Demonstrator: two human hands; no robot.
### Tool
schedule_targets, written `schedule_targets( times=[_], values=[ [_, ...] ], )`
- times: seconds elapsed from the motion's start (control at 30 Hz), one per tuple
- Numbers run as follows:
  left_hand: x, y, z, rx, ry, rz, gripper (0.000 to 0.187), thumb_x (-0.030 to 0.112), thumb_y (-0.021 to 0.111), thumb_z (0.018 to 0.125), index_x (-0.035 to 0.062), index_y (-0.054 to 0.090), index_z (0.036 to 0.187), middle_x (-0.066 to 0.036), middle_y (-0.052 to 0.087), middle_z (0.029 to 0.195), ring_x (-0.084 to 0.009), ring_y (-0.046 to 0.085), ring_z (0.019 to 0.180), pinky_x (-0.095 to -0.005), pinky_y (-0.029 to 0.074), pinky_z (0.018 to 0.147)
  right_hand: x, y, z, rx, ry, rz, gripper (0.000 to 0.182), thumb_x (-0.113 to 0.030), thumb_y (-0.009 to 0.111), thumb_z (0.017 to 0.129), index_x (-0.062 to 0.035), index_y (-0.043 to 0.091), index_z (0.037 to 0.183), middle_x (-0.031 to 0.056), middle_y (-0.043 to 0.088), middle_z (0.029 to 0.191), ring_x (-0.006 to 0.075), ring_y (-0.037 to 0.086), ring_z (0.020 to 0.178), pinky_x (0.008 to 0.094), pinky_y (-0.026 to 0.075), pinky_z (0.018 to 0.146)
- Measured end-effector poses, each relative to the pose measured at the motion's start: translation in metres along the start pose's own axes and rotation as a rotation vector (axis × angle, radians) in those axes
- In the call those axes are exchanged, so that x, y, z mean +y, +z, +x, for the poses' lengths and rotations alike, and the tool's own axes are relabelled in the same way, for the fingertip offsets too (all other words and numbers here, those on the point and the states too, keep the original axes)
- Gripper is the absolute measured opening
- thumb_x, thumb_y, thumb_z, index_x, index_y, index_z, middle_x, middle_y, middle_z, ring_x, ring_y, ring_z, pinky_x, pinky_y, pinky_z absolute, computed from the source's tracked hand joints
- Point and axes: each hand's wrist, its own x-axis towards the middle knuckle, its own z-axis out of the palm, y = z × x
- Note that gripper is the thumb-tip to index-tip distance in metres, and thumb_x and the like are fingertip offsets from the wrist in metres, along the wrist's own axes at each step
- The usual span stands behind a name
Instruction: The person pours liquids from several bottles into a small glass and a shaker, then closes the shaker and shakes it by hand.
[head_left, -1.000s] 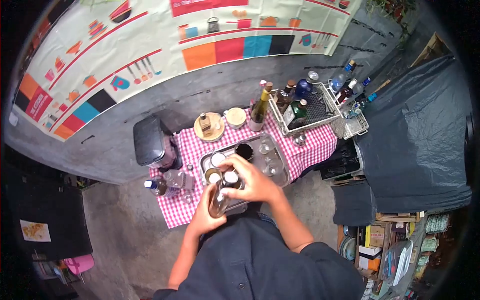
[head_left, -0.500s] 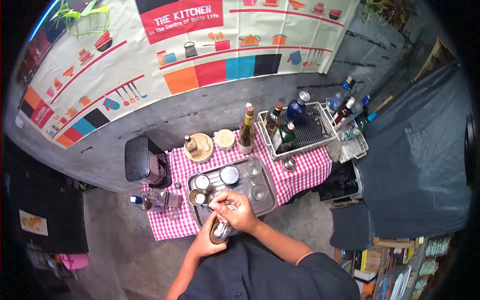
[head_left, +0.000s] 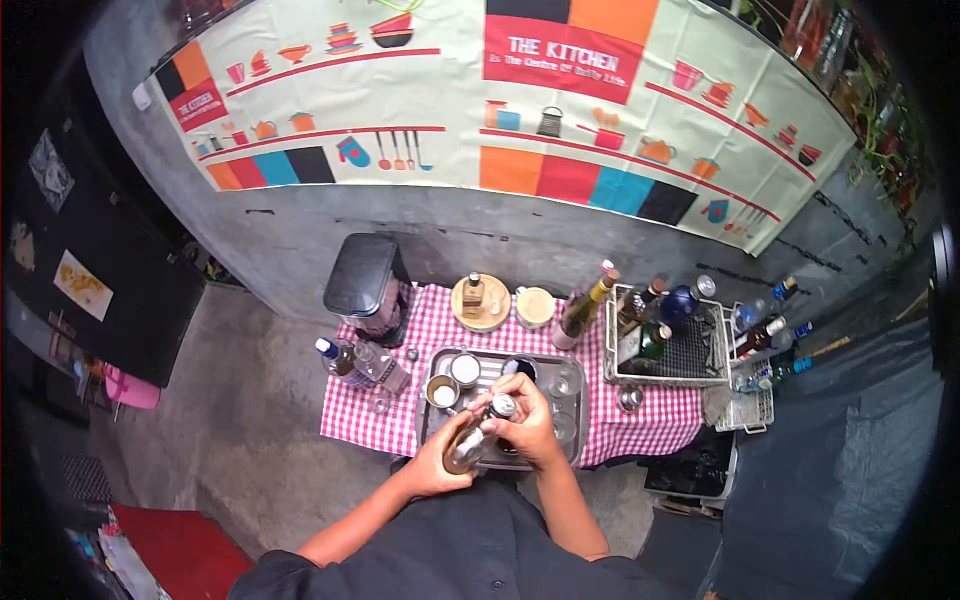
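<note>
Close to my body, over the near edge of the grey tray [head_left: 487, 353], I hold a shiny metal cocktail shaker [head_left: 466, 450], tilted. My left hand [head_left: 440, 468] is wrapped round its body. My right hand [head_left: 532, 432] closes on the shaker's upper end, fingers around a round silver cap [head_left: 502, 405]. On the tray to the left stand a cup with white contents [head_left: 465, 369] and a metal mug [head_left: 442, 391]. Behind my right fingers a dark-looking bowl [head_left: 520, 367] is partly hidden. Two clear glasses [head_left: 563, 378] stand at the tray's right side.
A checked cloth [head_left: 640, 425] covers the table. Bottles [head_left: 372, 366] and a black-lidded container [head_left: 362, 275] stand left. Behind the tray are a round wooden board [head_left: 481, 318], a cup [head_left: 536, 306] and a tall bottle [head_left: 583, 312]. A wire basket [head_left: 668, 376] holds several bottles at right.
The view has swung left, so the table appears farther right. My right hand has shifted on the shaker's top, and the silver cap now shows between its fingers. My left hand keeps its hold.
</note>
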Motion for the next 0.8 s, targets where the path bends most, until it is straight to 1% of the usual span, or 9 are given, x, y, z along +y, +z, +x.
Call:
schedule_targets(
  times=[0.13,0.17,0.27,0.3,0.33,0.43,0.67,0.7,0.8],
  values=[
    [0.013,-0.019,0.003,-0.051,0.027,-0.005,0.094,0.003,0.074,0.07,-0.0012,0.021,0.148,-0.015,0.035,0.148,-0.0217,0.033,0.14,-0.0347,0.028,0.113,0.005,0.004,0.013,-0.03,-0.001,-0.036,0.04,-0.009,0.081,0.076,-0.0016,0.053,0.103,0.0084,0.056,0.098,0.0251,0.064,0.099,0.0381,0.052,0.09],
    [0.015,-0.026,0.002,-0.073,0.0,0.007,0.094,0.002,0.073,0.071,-0.0009,0.021,0.148,-0.014,0.034,0.149,-0.0217,0.032,0.14,-0.0347,0.027,0.113,0.004,0.008,0.016,-0.063,-0.017,-0.073,0.039,-0.017,0.079,0.079,0.0006,0.056,0.105,0.0094,0.057,0.096,0.0256,0.064,0.1,0.039,0.051,0.091],
    [0.026,-0.043,0.0,-0.121,-0.039,-0.079,0.093,-0.001,0.071,0.072,-0.0005,0.019,0.149,-0.014,0.032,0.15,-0.0214,0.028,0.142,-0.0345,0.025,0.114,0.005,0.018,0.024,-0.088,0.06,-0.02,0.056,-0.023,0.077,0.081,0.0033,0.053,0.124,0.0146,0.06,0.111,0.0278,0.062,0.106,0.0413,0.048,0.096],
    [0.024,-0.048,0.002,-0.099,0.011,-0.118,0.093,0.002,0.073,0.069,0.0005,0.024,0.147,-0.013,0.033,0.15,-0.0212,0.033,0.138,-0.0346,0.027,0.112,-0.001,0.032,0.032,-0.117,0.046,-0.008,0.074,-0.027,0.081,0.078,0.0032,0.044,0.134,0.0168,0.058,0.12,0.0288,0.06,0.109,0.0422,0.047,0.098],
    [0.024,-0.055,-0.001,-0.104,0.013,-0.077,0.094,0.002,0.073,0.07,0.0013,0.022,0.149,-0.013,0.033,0.149,-0.0206,0.035,0.137,-0.0345,0.028,0.111,0.002,0.038,0.039,-0.115,0.01,-0.013,0.08,-0.028,0.085,0.073,0.0016,0.042,0.133,0.0135,0.056,0.117,0.0286,0.06,0.11,0.041,0.048,0.096],
    [0.021,-0.078,-0.004,-0.129,0.012,-0.07,0.094,-0.001,0.072,0.07,0.0006,0.021,0.149,-0.014,0.036,0.147,-0.0206,0.035,0.136,-0.034,0.029,0.111,0.014,0.051,0.051,-0.067,0.028,-0.025,0.068,-0.023,0.088,0.068,-0.0048,0.046,0.118,0.0062,0.05,0.102,0.024,0.06,0.104,0.037,0.05,0.091],
    [0.019,-0.127,-0.009,-0.119,0.051,-0.001,0.094,0.0,0.073,0.07,0.0001,0.021,0.148,-0.014,0.039,0.143,-0.0212,0.036,0.136,-0.034,0.029,0.11,0.044,0.087,0.069,0.011,-0.046,-0.105,0.065,-0.028,0.084,0.074,-0.0014,0.049,0.122,0.0109,0.06,0.102,0.0223,0.062,0.099,0.0361,0.05,0.09],
    [0.023,-0.133,-0.011,-0.132,0.048,-0.016,0.094,0.0,0.073,0.07,0.0007,0.021,0.148,-0.014,0.04,0.142,-0.0207,0.037,0.135,-0.0337,0.03,0.11,0.046,0.089,0.073,-0.044,-0.08,-0.115,0.058,-0.022,0.08,0.079,0.0013,0.051,0.123,0.0076,0.056,0.105,0.0221,0.062,0.105,0.0364,0.049,0.094],
    [0.028,-0.151,-0.012,-0.138,0.074,-0.035,0.094,0.0,0.072,0.07,0.0013,0.021,0.149,-0.014,0.04,0.142,-0.0205,0.038,0.134,-0.0336,0.03,0.109,0.053,0.101,0.08,-0.003,-0.061,-0.088,0.053,-0.021,0.078,0.081,0.0019,0.052,0.121,0.0088,0.057,0.107,0.0231,0.063,0.106,0.0374,0.05,0.094]
  ],
)
